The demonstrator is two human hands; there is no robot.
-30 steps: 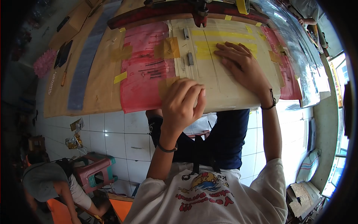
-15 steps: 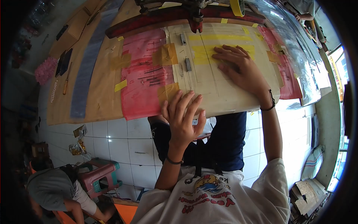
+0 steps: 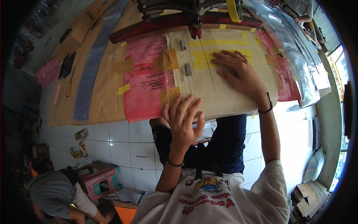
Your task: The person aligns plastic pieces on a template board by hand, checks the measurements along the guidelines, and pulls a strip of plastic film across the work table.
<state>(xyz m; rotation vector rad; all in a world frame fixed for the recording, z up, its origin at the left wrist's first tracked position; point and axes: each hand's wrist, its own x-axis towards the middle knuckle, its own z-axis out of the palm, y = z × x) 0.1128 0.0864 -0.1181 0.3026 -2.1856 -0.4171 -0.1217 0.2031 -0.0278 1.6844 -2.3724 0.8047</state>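
The left hand (image 3: 182, 119), curled a second ago, has unfolded its fingers, while the right hand has stayed in nearly the same spot. At the far left of the table, a screwdriver (image 3: 69, 83) lies beside dark flat objects (image 3: 68, 66), with a blue-grey strip (image 3: 88, 78) next along. Then comes a red sheet (image 3: 143, 106), brown tape (image 3: 170, 59) lapping its right side. Just right of that, the left hand's fingertips lie at the near edge of the beige sheet (image 3: 227, 100), its grip spread wide and holding nothing visible. Two small metal blocks (image 3: 188, 69) sit farther up this sheet, below a red curved bar (image 3: 156, 28). The right hand (image 3: 241, 76) rests palm down on the sheet, fingers loosely apart in a wide grip, tips over yellow tape (image 3: 204, 56). Clear plastic (image 3: 292, 50) covers the far right.
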